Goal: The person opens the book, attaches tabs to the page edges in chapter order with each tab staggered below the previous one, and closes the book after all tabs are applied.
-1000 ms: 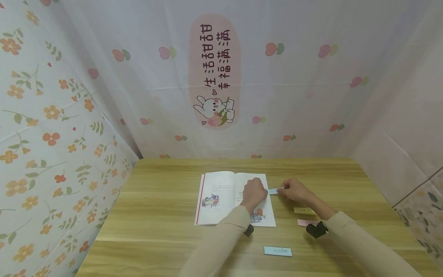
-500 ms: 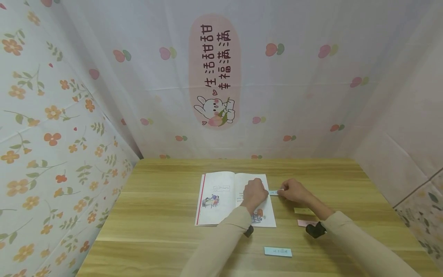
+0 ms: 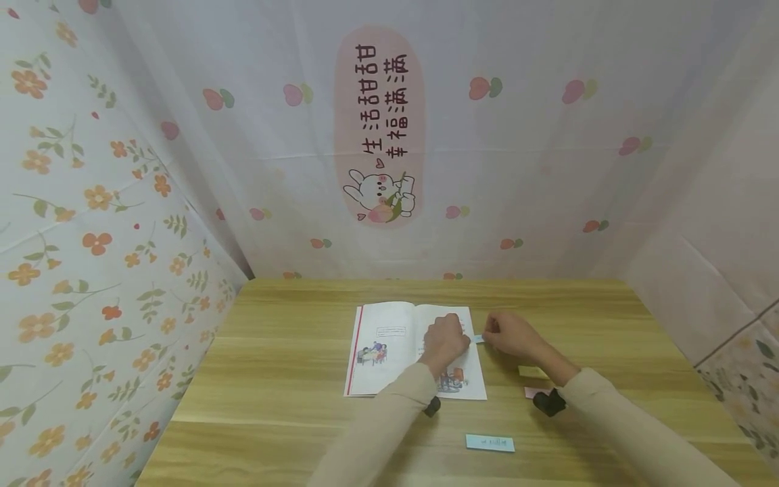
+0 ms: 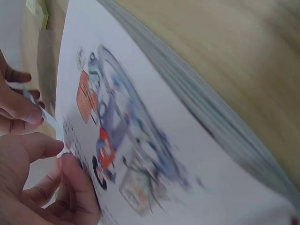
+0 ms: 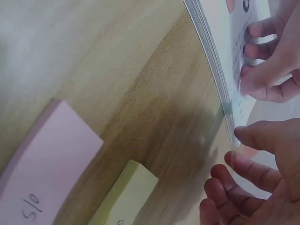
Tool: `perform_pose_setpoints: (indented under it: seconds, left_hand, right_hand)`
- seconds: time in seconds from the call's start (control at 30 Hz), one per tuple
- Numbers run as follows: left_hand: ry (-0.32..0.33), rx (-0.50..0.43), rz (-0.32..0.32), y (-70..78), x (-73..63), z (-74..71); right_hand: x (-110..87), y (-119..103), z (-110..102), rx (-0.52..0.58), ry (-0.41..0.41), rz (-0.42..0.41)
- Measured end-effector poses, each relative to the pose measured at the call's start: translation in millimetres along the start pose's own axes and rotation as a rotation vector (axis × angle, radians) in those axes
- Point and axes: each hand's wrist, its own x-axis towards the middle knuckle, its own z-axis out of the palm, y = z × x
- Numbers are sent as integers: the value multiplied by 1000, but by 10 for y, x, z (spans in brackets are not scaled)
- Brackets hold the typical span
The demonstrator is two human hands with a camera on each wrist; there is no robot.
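Note:
An open picture book [image 3: 386, 316] lies on the wooden table. At its right page's outer edge a narrow blue sticky note [image 3: 479, 339] sticks out toward the right. My left hand [image 3: 446, 340] rests over that page, fingers curled, and in the left wrist view its thumb and index fingertips meet at the end of the note [image 4: 51, 122]. My right hand [image 3: 512, 335] pinches the note's outer end between thumb and index finger. In the right wrist view the note shows nearly edge-on at that thumb, while the other right fingers [image 5: 220, 178] are loosely bent.
A yellow sticky-note pad [image 3: 533, 371] and a pink pad [image 3: 534, 392] lie below my right forearm, the pink one partly covered by the black wrist camera [image 3: 550, 402]. Nearer the front is a light blue pad [image 3: 489, 442]. Patterned cloth [image 3: 389, 257] hangs behind the table.
My right hand has shifted slightly left toward the book, so less of the note shows between the hands. My left hand stays over the page; the book and pads have not moved.

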Motion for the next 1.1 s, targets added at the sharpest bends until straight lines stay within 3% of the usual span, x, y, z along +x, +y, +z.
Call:
perform_pose_setpoints:
  seconds: [0.17, 0.33, 0.53, 0.63, 0.83, 1.1]
  left_hand:
    - [-44, 117, 73, -85, -66, -87]
    - [-80, 239, 185, -177, -210, -212]
    - [-146, 327, 352, -364, -497, -427]
    - [-147, 343, 405, -511, -633, -514]
    - [-130, 327, 439, -871, -892, -692]
    - [-229, 226, 437, -1241, -1274, -864]
  right_hand:
    - [48, -15, 17, -125, 61, -97]
    - [38, 2, 79, -260, 144, -286]
    - [-62, -88, 153, -292, 112, -491]
    - [-151, -172, 186, -291, 61, -509]
    - [-300, -306, 291, -319, -59, -531]
    - [-522, -401, 369, -310, -183, -492]
